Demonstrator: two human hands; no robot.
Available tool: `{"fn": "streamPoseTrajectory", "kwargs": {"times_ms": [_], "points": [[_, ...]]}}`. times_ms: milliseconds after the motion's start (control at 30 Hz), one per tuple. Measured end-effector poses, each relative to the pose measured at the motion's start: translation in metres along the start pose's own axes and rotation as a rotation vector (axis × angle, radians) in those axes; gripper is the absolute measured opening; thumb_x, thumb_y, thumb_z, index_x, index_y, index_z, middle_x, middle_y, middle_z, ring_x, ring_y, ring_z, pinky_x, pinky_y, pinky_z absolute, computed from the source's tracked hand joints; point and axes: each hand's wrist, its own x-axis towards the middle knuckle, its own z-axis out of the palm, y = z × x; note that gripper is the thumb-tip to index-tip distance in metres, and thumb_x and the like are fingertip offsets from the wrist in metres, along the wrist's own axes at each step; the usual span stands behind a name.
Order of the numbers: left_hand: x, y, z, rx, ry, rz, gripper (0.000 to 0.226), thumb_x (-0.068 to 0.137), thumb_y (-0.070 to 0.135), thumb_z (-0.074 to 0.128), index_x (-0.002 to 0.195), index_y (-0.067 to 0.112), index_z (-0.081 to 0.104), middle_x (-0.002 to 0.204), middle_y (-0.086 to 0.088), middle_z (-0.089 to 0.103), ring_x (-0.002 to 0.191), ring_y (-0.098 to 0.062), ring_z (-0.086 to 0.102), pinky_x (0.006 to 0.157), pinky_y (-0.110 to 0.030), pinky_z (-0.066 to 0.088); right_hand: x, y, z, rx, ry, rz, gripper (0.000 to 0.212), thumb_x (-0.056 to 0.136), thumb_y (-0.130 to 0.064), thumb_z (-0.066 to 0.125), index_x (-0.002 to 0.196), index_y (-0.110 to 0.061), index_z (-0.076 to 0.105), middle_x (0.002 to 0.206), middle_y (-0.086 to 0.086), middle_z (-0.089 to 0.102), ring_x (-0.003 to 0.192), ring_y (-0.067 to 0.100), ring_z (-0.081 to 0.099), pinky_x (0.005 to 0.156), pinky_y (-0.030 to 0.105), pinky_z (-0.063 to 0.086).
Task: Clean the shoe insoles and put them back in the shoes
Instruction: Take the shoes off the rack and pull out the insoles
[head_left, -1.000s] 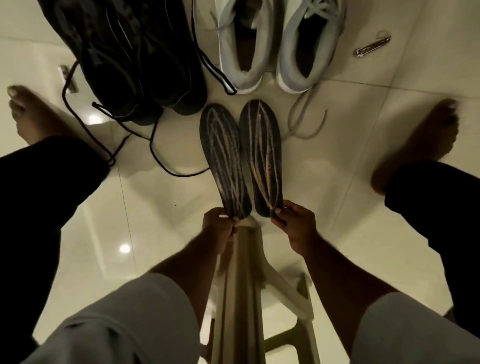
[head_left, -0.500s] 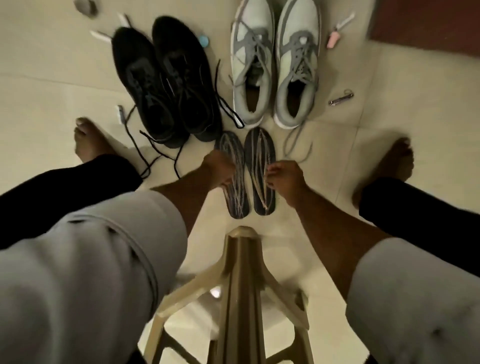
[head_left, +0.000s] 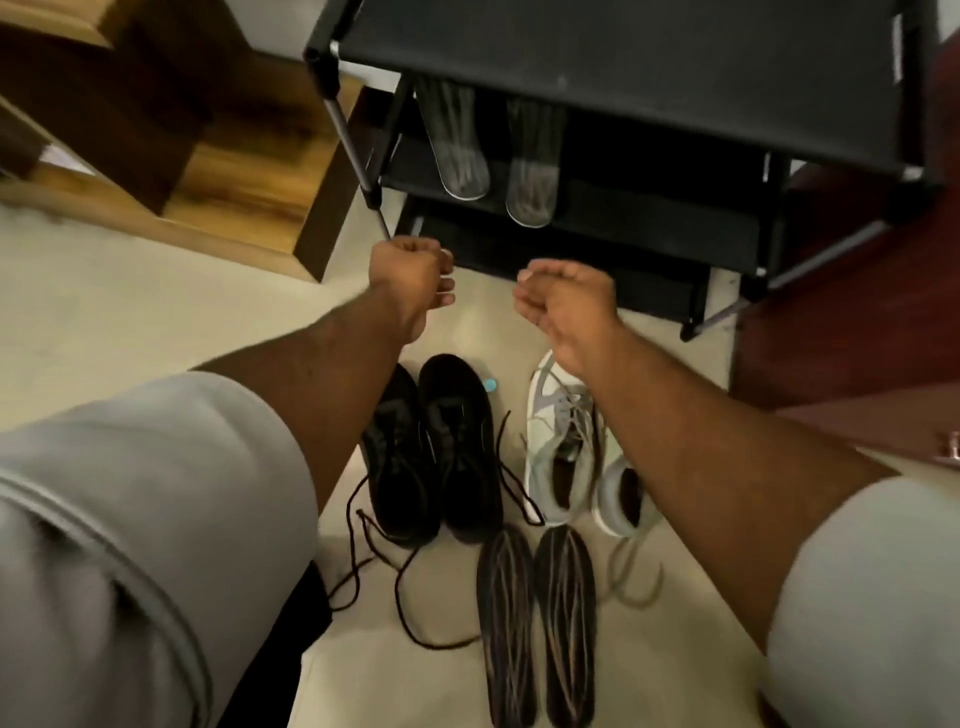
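Observation:
Two dark striped insoles (head_left: 537, 623) lie side by side on the floor in front of the shoes. A pair of black shoes (head_left: 434, 449) with loose laces stands left of a pair of grey-white shoes (head_left: 569, 457). Two pale insoles (head_left: 491, 156) rest on a shelf of the black shoe rack (head_left: 623, 67). My left hand (head_left: 410, 273) and my right hand (head_left: 563, 301) are stretched out above the floor, short of the rack, fingers loosely curled and holding nothing.
A wooden piece of furniture (head_left: 171, 135) stands at the left of the rack. A dark red surface (head_left: 857, 312) lies at the right. A small blue object (head_left: 490, 384) sits beside the black shoes. Black laces (head_left: 395, 587) trail over the tiles.
The dark insoles were laid down on the floor and let go. Both hands have moved forward past the shoes toward the rack, and my view has tilted up.

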Motion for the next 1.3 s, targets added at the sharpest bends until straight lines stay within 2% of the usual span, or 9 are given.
{"fn": "streamPoseTrajectory", "kwargs": {"times_ms": [167, 333, 433, 600, 833, 933, 1033, 1200, 1300], "points": [[0.07, 0.004, 0.024, -0.078, 0.071, -0.007, 0.01, 0.093, 0.005, 0.062, 0.095, 0.009, 0.053, 0.079, -0.01, 0.058, 0.061, -0.02, 0.052, 0.047, -0.024, 0.05, 0.068, -0.01, 0.02, 0.106, 0.221, -0.042, 0.008, 0.085, -0.013, 0.069, 0.085, -0.014, 0.061, 0.079, 0.003, 0.063, 0.073, 0.013, 0.061, 0.063, 0.025, 0.054], [0.125, 0.008, 0.061, -0.364, 0.225, -0.124, 0.037, 0.08, 0.031, 0.081, 0.087, 0.012, 0.051, 0.074, -0.005, 0.059, 0.051, -0.014, 0.054, 0.048, -0.025, 0.052, 0.123, 0.0, 0.025, 0.285, 0.328, 0.079, 0.036, 0.079, -0.018, 0.077, 0.103, -0.008, 0.052, 0.082, 0.007, 0.058, 0.066, 0.017, 0.059, 0.072, 0.035, 0.058], [0.15, 0.003, 0.071, -0.419, 0.275, -0.157, 0.036, 0.077, 0.025, 0.083, 0.084, 0.015, 0.049, 0.088, -0.013, 0.067, 0.048, -0.014, 0.051, 0.045, -0.025, 0.052, 0.14, 0.006, 0.029, 0.386, 0.346, 0.049, 0.035, 0.08, -0.004, 0.073, 0.101, -0.008, 0.045, 0.09, 0.017, 0.06, 0.072, 0.024, 0.064, 0.063, 0.033, 0.059], [0.148, 0.004, 0.069, -0.434, 0.262, -0.172, 0.018, 0.082, 0.004, 0.076, 0.09, 0.005, 0.059, 0.067, -0.006, 0.055, 0.036, -0.01, 0.048, 0.041, -0.021, 0.05, 0.137, 0.003, 0.036, 0.482, 0.333, 0.033, 0.041, 0.082, 0.009, 0.065, 0.116, -0.007, 0.049, 0.084, 0.012, 0.058, 0.069, 0.02, 0.062, 0.066, 0.029, 0.058], [0.092, 0.007, 0.066, -0.405, 0.274, -0.086, 0.015, 0.097, 0.002, 0.039, 0.092, 0.009, 0.051, 0.081, -0.012, 0.056, 0.065, -0.02, 0.049, 0.053, -0.028, 0.043, 0.063, 0.014, -0.003, 0.43, 0.23, 0.076, 0.015, 0.087, 0.005, 0.06, 0.096, -0.007, 0.062, 0.081, 0.009, 0.064, 0.068, 0.016, 0.061, 0.068, 0.027, 0.057], [0.078, 0.025, 0.066, -0.311, 0.298, -0.061, 0.011, 0.092, 0.007, 0.059, 0.087, 0.014, 0.052, 0.083, -0.008, 0.06, 0.069, -0.022, 0.056, 0.067, -0.035, 0.052, 0.047, 0.013, -0.021, 0.393, 0.249, 0.062, 0.014, 0.088, 0.003, 0.061, 0.099, -0.005, 0.062, 0.081, 0.008, 0.064, 0.068, 0.015, 0.06, 0.071, 0.029, 0.057], [0.097, 0.028, 0.069, -0.214, 0.333, -0.103, 0.042, 0.075, 0.027, 0.083, 0.106, 0.019, 0.056, 0.105, -0.01, 0.068, 0.09, -0.027, 0.067, 0.079, -0.043, 0.058, 0.055, 0.007, -0.028, 0.353, 0.234, 0.043, 0.012, 0.088, 0.002, 0.06, 0.093, -0.008, 0.064, 0.08, 0.007, 0.065, 0.067, 0.014, 0.06, 0.068, 0.027, 0.058], [0.121, 0.028, 0.078, -0.054, 0.318, 0.01, 0.071, 0.083, 0.037, 0.077, 0.141, 0.014, 0.043, 0.14, -0.008, 0.053, 0.125, -0.027, 0.053, 0.092, -0.03, 0.044, 0.093, 0.004, -0.023, 0.336, 0.231, 0.034, 0.018, 0.087, 0.001, 0.062, 0.103, -0.006, 0.065, 0.083, 0.008, 0.066, 0.066, 0.014, 0.06, 0.06, 0.023, 0.057], [0.132, 0.032, 0.084, 0.023, 0.277, 0.03, 0.068, 0.082, 0.036, 0.078, 0.136, 0.013, 0.043, 0.135, -0.011, 0.053, 0.119, -0.03, 0.054, 0.088, -0.032, 0.048, 0.111, 0.007, -0.014, 0.336, 0.214, 0.035, 0.015, 0.087, 0.001, 0.062, 0.099, -0.008, 0.064, 0.08, 0.007, 0.065, 0.066, 0.014, 0.06, 0.06, 0.023, 0.057]]}}
